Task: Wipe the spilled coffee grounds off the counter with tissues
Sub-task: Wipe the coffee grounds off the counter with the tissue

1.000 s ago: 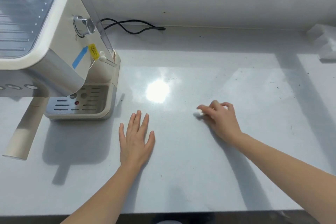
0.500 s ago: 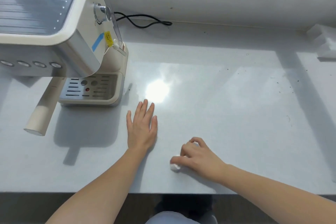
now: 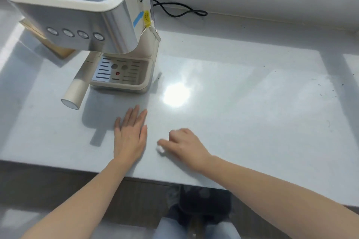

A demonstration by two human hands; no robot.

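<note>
With the left hand (image 3: 129, 137) flat and empty on the counter (image 3: 242, 122), the right hand (image 3: 184, 146) curls its fingers round 1 small tissue (image 3: 160, 149) wad near the front edge; press evenly toward the specks (image 3: 330, 87) far right.

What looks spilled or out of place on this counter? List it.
Dark coffee-ground specks are still scattered over the far right of the pale grey counter, away from the wiping. The right hand presses a small wadded white tissue near the front edge; the left hand lies flat. Nothing else stands out.
</note>
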